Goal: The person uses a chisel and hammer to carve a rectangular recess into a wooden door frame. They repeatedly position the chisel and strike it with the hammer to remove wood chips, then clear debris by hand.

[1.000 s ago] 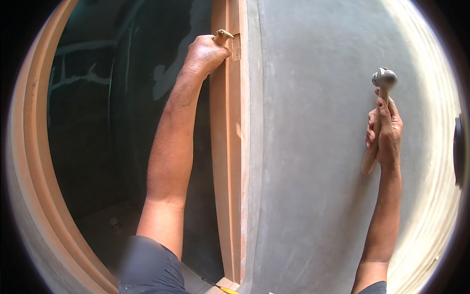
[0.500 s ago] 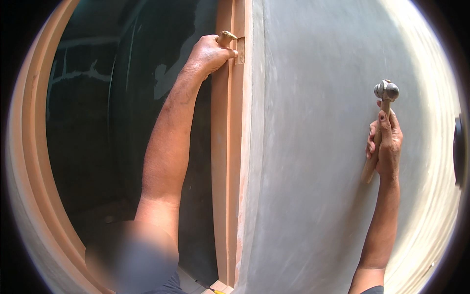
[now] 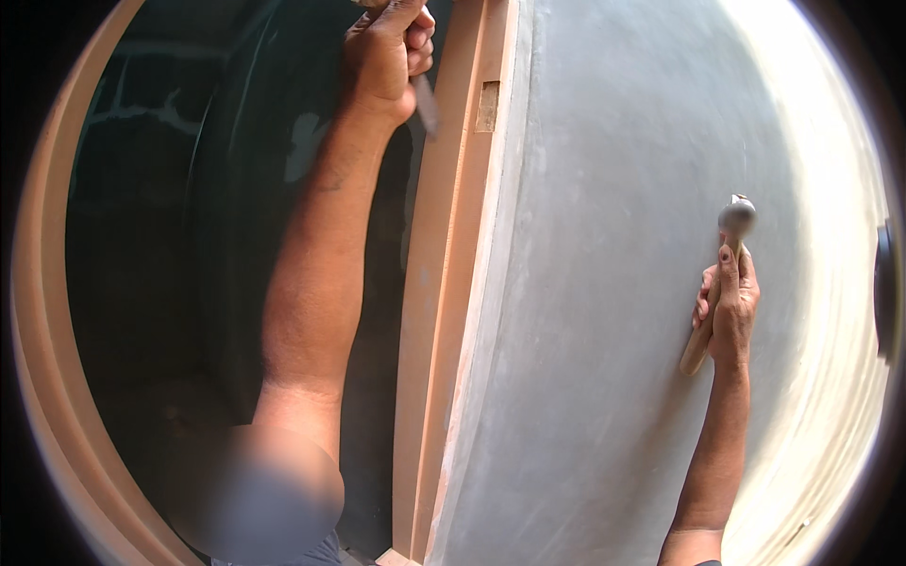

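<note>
Head view: left hand (image 3: 385, 52) clenched round a chisel (image 3: 427, 104), top cut off by the frame edge, beside a notch (image 3: 487, 106) in the wooden door frame (image 3: 439, 330). Right hand (image 3: 727, 307) gripping a hammer (image 3: 719, 274) against the grey wall (image 3: 604, 283).

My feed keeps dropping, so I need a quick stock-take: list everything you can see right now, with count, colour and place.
door frame post: one, pale reddish wood, upright at centre, running top to bottom
recess: one, small rectangular cut, raw wood colour, high on the post's face
frame edge: one, pale wood, curving down the far left
wall: one, grey plaster, filling the right half, sunlit toward the far right
dark opening: one, dark green-black, between the two frame pieces
chisel: one, grey metal blade, below the left hand, beside the post
hammer: one, metal head, light wooden handle, upright against the wall
left hand: raised at top, closed on the chisel
right hand: at right, closed on the hammer handle
</note>
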Motion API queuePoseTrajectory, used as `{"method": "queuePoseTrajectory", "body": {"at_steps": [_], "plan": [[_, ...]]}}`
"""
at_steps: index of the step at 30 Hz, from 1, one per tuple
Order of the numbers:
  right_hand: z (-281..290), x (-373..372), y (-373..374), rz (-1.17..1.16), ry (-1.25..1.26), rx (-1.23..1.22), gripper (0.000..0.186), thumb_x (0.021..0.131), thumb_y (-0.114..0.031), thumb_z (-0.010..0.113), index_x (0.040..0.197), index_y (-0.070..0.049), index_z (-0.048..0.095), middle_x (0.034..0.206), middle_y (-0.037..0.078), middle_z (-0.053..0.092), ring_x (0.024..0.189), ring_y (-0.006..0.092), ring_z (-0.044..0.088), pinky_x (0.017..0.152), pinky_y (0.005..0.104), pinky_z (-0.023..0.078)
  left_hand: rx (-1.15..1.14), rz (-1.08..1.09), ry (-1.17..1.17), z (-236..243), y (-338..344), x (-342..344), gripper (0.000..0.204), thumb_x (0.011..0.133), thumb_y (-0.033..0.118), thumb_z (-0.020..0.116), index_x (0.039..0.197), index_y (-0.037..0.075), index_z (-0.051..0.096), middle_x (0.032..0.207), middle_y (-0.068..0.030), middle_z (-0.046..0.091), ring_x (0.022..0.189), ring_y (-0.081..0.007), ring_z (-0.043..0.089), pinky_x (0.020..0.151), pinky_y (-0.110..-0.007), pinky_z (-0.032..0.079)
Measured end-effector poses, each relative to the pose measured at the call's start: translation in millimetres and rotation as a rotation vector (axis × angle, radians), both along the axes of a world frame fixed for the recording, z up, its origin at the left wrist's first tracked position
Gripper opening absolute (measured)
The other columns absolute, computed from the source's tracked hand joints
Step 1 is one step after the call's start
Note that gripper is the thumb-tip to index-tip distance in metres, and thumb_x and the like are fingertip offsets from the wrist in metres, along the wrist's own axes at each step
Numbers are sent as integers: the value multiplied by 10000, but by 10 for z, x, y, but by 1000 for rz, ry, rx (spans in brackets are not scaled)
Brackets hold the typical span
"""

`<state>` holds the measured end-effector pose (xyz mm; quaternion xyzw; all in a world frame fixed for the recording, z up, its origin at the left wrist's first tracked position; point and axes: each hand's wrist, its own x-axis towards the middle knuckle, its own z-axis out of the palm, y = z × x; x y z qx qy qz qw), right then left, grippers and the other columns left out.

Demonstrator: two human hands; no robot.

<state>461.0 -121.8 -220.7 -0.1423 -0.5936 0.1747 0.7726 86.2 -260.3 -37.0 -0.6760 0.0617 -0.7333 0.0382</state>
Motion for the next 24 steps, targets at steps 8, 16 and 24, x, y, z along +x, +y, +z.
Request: {"method": "queuePoseTrajectory", "body": {"at_steps": [8, 16, 24], "plan": [[13, -60, -116, -30, -10, 11, 524, 1039, -453, 618, 1418, -97, 550, 645, -32, 483, 442, 51, 479, 358, 235, 393, 259, -399, -202, 106, 89, 183, 539, 923, 390, 810, 769, 235, 317, 573, 67, 352, 420, -67, 382, 356, -245, 224], [-3, -103, -163, -18, -6, 16, 530, 1044, -458, 607, 1416, -86, 540, 641, -35, 482, 439, 45, 478, 352, 230, 400, 307, -237, -147, 319, 221, 23, 524, 931, 397, 800, 775, 223, 330, 569, 73, 348, 405, -53, 357, 344, -245, 212], [-34, -77, -65, -20, -13, 18, 530, 1067, -447, 567, 1458, -92, 525, 647, -40, 481, 426, 27, 450, 348, 215, 384, 329, -188, -148, 356, 219, 178, 494, 955, 348, 782, 775, 236, 336, 561, 90, 339, 394, -39, 333, 338, -246, 201]]}}
